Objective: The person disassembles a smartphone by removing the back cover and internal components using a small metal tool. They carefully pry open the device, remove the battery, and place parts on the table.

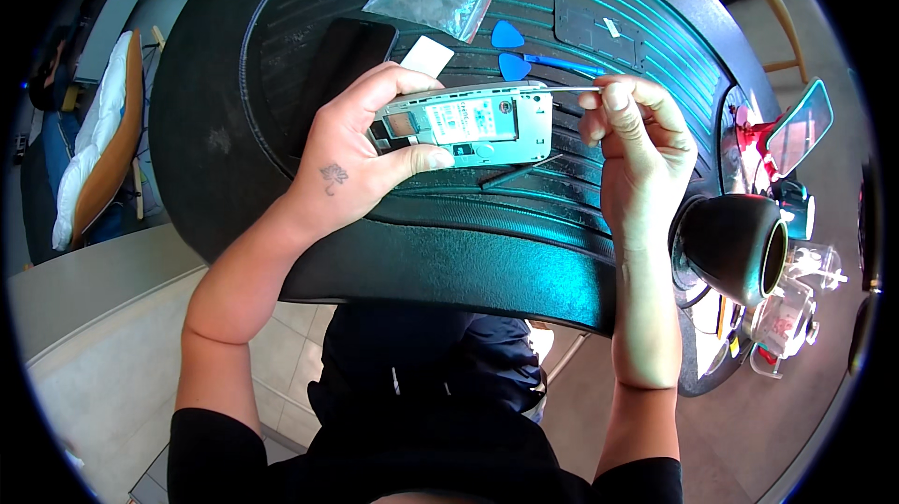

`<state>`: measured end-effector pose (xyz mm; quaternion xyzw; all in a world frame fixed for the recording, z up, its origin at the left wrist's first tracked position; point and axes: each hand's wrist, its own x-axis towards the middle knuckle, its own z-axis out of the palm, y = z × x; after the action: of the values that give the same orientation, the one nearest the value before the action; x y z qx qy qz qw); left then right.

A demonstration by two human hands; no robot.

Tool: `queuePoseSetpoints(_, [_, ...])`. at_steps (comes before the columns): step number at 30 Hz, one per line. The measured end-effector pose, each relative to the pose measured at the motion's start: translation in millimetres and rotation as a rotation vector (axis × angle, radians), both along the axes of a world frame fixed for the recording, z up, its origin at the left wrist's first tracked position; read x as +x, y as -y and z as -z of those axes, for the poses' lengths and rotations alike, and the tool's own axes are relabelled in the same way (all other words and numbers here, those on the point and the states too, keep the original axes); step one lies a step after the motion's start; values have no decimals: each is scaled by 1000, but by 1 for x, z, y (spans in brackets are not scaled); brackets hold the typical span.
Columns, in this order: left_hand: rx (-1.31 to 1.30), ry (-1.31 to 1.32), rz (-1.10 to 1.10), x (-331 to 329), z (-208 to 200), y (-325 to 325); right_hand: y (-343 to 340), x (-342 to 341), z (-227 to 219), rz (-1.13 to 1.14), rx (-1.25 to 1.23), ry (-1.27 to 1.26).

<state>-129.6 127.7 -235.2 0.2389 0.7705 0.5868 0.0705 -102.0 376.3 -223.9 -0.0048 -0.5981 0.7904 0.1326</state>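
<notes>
My left hand (342, 153) is closed round one end of a smartphone (536, 129) with its back cover off, thumb on the near edge and fingers at the far edge. Its battery bay and a label show inside. In my right hand (646, 129), a thin metal rod-like tool (573, 88) is pinched between thumb and fingers. The tool's far end lies along the phone's upper right edge; whether it is wedged in the seam I cannot tell. Below the phone a slim black stick (517, 173) lies on the black ribbed table (468, 256).
Beyond the phone lie blue triangular picks (507, 35), a blue pry tool (567, 65), a white card (428, 56), a clear plastic bag (431, 0), a dark phone (351, 54) and a flat dark panel (599, 33). A dark pot (730, 246) and glassware (785, 317) stand at the right.
</notes>
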Motion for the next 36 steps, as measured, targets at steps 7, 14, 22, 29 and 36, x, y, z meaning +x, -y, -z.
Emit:
queuePoseSetpoints(7, [-23, 4, 26, 4, 2, -3, 12, 5, 6, -48, 119, 1])
queuePoseSetpoints(14, [-72, -236, -6, 5, 1, -4, 10, 6, 6, -89, 93, -6])
queuePoseSetpoints(22, [-50, -298, -18, 5, 2, -4, 8, 4, 7, -151, -116, -43])
queuePoseSetpoints(29, [-14, -243, -22, 3, 0, -1, 6, 6, -2, -114, 27, 16])
queuePoseSetpoints(36, [-12, -169, 26, 3, 2, -3, 4, 4, 3, -170, 237, -155])
